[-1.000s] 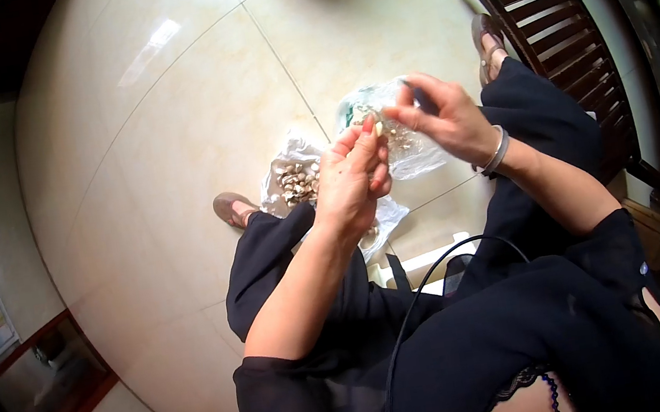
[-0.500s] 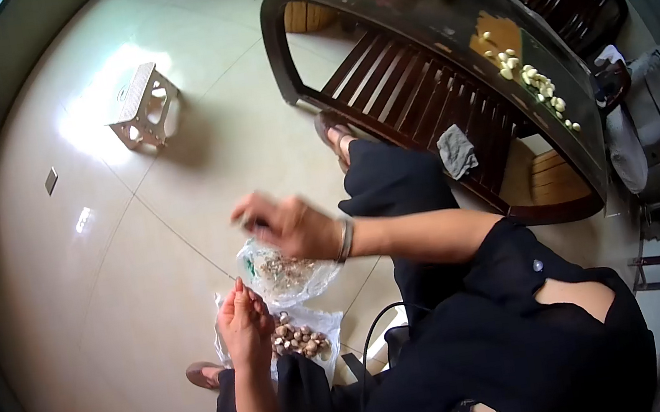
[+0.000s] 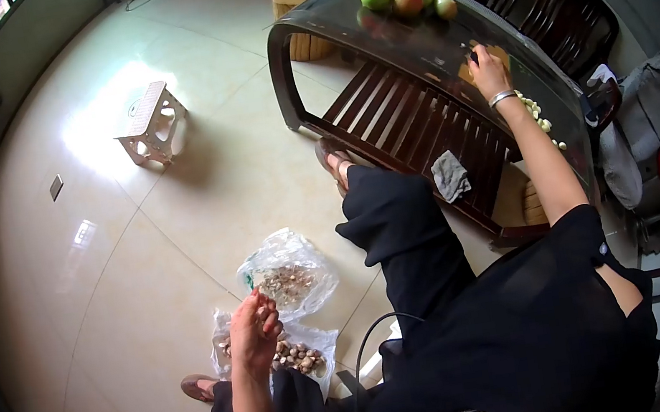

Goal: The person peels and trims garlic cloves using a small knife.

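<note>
My right hand (image 3: 490, 74) reaches over the dark table, its fingers closed round a small black-handled tool (image 3: 474, 58) whose kind I cannot make out. Beneath that hand lies a brown board-like patch (image 3: 501, 57). Peeled garlic cloves (image 3: 534, 108) are strewn beside the right wrist, partly covered by it. My left hand (image 3: 255, 330) is held above the floor with curled fingers; whatever they may pinch is hidden. Just past it, unpeeled garlic (image 3: 305, 356) rests on a white plastic bag (image 3: 326, 343). A clear plastic bag (image 3: 310, 259) holds garlic skins (image 3: 286, 284).
Several green and red fruits (image 3: 407, 1) sit on the dark table (image 3: 337, 15). A grey cloth (image 3: 451, 176) lies on its slatted lower shelf (image 3: 396, 104). A folding stool (image 3: 152, 121) stands on the tiled floor, with a flat rectangular object (image 3: 56, 187) to its left.
My right hand has swung from beside the left hand, above the bags, to the right over the table near the cloves. My left hand has stayed nearly in place with fingers curled.
</note>
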Available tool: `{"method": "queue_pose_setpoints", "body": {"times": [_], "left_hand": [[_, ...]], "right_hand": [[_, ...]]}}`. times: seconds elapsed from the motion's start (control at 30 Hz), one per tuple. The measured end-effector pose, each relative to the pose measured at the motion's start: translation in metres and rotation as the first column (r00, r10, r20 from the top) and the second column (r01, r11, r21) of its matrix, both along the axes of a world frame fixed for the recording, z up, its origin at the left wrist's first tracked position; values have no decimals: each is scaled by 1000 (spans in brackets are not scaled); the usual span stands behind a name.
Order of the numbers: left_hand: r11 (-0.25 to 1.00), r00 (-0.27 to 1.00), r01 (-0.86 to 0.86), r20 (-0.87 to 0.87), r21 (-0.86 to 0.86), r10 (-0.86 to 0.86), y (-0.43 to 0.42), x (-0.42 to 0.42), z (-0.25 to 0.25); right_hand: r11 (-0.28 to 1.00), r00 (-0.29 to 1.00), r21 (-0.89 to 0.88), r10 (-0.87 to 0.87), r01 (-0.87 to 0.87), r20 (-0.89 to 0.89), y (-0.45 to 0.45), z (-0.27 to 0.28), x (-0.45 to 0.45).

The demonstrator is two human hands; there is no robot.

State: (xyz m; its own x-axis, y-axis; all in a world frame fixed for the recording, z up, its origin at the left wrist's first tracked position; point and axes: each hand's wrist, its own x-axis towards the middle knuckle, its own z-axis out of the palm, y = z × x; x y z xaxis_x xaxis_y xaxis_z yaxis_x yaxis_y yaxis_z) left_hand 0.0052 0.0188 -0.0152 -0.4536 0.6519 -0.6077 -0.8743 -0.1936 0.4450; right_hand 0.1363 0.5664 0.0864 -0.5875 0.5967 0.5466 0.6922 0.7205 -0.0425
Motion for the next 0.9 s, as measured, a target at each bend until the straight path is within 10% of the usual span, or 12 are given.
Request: {"method": "queue_pose_setpoints", "body": {"times": [0.13, 0.27, 0.47, 0.6, 0.8, 0.9], "left_hand": [[1000, 1000, 10, -8, 13, -10, 3, -1, 3], [996, 999, 3, 36, 89, -6, 9, -4, 7], [979, 998, -60, -7, 193, 62, 6, -9, 5], [980, 990, -138, 43, 142, 133, 3, -9, 10], [987, 987, -160, -20, 2, 160, -4, -8, 1], [983, 984, -170, -60, -65, 166, 0, -3, 4]], "right_hand": [[992, 997, 107, -65, 61, 32, 9, -3, 3], [958, 948, 24, 288, -287, -138, -73, 16, -35], [364, 555, -556, 802, -747, -221, -298, -12, -88], [185, 281, -599, 957, -779, -70, -358, -53, -99], [16, 340, -682, 875, -731, -344, -375, -79, -114], [-108, 144, -608, 925, -787, -351, -375, -83, -116]]}}
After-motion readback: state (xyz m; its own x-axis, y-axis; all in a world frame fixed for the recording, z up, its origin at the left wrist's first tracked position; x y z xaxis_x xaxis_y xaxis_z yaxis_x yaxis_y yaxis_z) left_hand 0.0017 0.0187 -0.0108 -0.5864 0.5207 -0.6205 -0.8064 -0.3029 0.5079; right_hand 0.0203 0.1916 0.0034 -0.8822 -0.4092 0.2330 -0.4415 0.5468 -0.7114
